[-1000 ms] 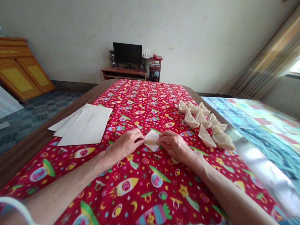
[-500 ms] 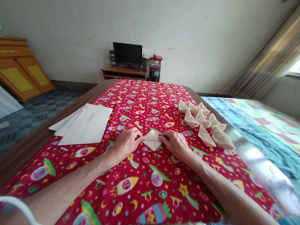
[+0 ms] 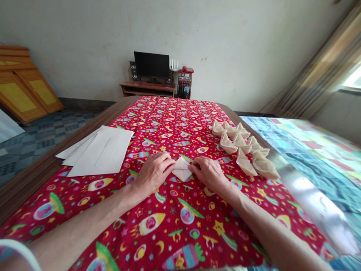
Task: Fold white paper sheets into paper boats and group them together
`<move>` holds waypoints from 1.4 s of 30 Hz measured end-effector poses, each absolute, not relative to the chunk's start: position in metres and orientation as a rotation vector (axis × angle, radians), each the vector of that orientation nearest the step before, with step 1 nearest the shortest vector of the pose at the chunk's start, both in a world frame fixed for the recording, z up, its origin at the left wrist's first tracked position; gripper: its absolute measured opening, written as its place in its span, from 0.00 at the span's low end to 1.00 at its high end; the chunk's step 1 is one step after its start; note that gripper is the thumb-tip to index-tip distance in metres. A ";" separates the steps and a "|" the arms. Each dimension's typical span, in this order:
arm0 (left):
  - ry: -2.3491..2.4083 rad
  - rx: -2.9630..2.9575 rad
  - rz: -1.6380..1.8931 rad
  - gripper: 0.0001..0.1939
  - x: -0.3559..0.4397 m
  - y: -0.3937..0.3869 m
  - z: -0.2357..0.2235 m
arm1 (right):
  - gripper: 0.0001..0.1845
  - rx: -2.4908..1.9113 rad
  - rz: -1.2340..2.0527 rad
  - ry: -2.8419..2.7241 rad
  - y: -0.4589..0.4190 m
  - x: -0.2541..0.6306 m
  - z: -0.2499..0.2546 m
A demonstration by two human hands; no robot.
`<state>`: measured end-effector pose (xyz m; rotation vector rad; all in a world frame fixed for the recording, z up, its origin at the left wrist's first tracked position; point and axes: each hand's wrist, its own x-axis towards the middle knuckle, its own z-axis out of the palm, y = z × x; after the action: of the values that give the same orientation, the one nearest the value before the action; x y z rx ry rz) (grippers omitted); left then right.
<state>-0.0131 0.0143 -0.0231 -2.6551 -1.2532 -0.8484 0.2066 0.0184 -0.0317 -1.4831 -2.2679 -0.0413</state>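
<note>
A small piece of folded paper [image 3: 182,169], diamond-shaped with a crease across its middle, lies on the red patterned cloth [image 3: 177,214]. My left hand [image 3: 155,170] pinches its left corner between thumb and fingers. At the opposite corner, my right hand [image 3: 207,172] has its fingers closed on the paper too. Several folded paper boats [image 3: 242,143] stand in a group to the right, beyond my right hand. Left of my left hand is a fanned stack of paper sheets [image 3: 104,152], the top one with faint print.
The cloth covers a long dark wooden table [image 3: 110,109]. Past its far end a monitor [image 3: 151,65] and speakers stand on a low desk [image 3: 146,86]. A bed [image 3: 286,155] with a patterned cover is at the right, a wooden cabinet [image 3: 24,86] at the left.
The left fingers have shifted slightly over the paper's left corner. Both hands keep their hold, and the paper stays in place. The whole view has moved a little.
</note>
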 end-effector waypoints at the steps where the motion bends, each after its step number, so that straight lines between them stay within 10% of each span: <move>1: -1.207 -2.661 -0.828 0.08 -0.012 0.013 -0.022 | 0.11 -1.481 -0.041 -2.262 0.018 0.207 -0.032; 20: -1.038 -2.931 -0.577 0.29 -0.021 0.008 -0.025 | 0.10 -1.573 -0.002 -2.282 0.012 0.200 -0.017; 42: -1.071 -2.773 -0.377 0.28 -0.032 -0.001 -0.014 | 0.10 -1.383 -0.348 -2.670 -0.006 0.203 -0.006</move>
<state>-0.0315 -0.0009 -0.0136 -2.7729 -1.0714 -0.3767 0.2031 -0.0062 -0.0061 -1.3826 -2.6700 -0.3476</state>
